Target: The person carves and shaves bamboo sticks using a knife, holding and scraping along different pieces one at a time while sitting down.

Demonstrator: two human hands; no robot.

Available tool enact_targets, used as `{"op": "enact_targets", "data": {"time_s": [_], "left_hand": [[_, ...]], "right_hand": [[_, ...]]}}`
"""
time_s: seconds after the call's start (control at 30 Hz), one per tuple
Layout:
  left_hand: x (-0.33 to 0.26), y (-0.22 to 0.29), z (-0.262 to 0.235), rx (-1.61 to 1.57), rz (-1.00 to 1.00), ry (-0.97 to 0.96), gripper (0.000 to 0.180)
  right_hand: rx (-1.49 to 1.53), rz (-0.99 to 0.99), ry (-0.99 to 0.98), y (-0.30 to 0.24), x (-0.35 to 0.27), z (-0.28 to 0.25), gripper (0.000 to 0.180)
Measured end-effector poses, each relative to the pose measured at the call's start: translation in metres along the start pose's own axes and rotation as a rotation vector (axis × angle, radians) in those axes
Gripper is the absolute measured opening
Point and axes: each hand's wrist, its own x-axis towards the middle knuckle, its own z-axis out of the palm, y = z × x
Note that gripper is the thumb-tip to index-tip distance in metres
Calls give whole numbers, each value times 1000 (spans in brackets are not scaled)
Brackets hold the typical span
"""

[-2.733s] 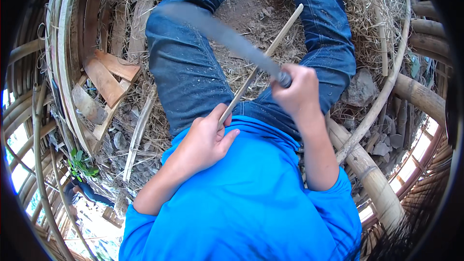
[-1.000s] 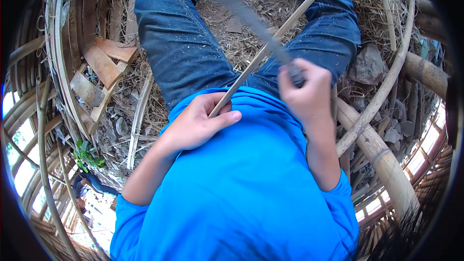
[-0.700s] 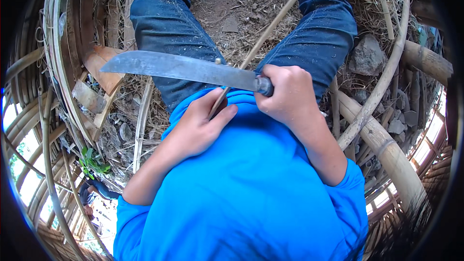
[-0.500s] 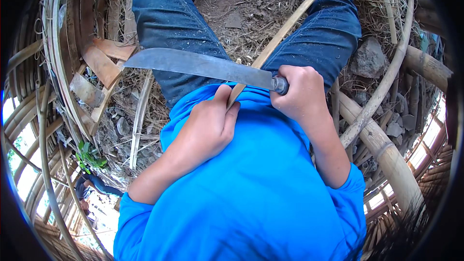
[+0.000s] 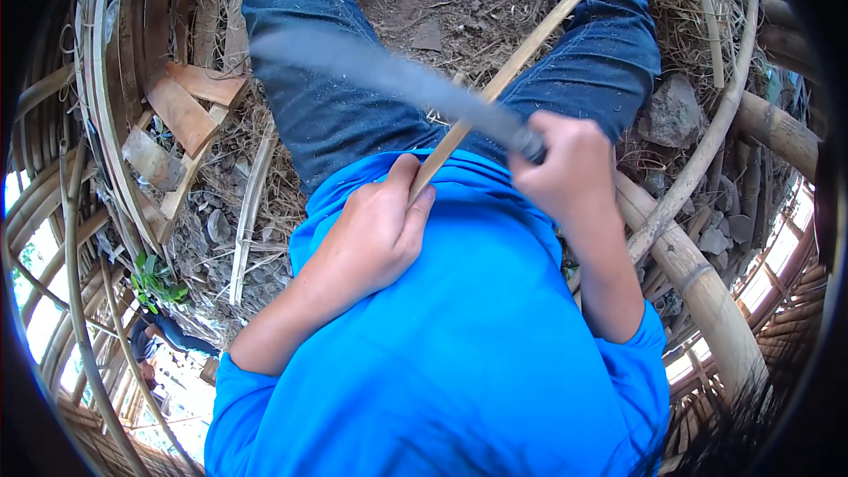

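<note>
A narrow bamboo strip [image 5: 517, 64] slants from my waist across my right thigh, its far end beyond the leg. My left hand [image 5: 380, 225] is closed round its near end, against my blue shirt. In my right hand [image 5: 570, 163] is the dark handle of a machete. The machete's [image 5: 380, 75] long grey blade, smeared by motion, points left and away over my thighs and crosses over the strip. Whether the blade touches the strip I cannot tell.
Split wood pieces [image 5: 181, 115] and bamboo slats lie on the left. Thick bamboo poles [image 5: 698, 278] and a grey rock [image 5: 673, 112] are on the right. Dry shavings and dirt cover the ground between my legs. Another person [image 5: 168, 336] is far off at lower left.
My right hand has moved slightly right, and the machete blade has swung away from my body along the strip. My left hand keeps its hold, nearly in place.
</note>
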Motion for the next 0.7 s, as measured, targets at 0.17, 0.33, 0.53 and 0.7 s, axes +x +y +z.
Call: {"op": "enact_targets", "data": {"time_s": [0.17, 0.33, 0.53, 0.7], "left_hand": [[-12, 7, -5, 43, -30, -34, 17], [-6, 3, -7, 20, -24, -84, 18], [-11, -2, -7, -35, 17, -106, 17], [-5, -18, -5, -8, 27, -41, 18]], "right_hand": [[84, 231, 77, 32, 29, -6, 17], [-67, 257, 186, 53, 39, -22, 19], [-24, 412, 326, 65, 59, -14, 23], [39, 449, 437, 142, 64, -40, 26]]}}
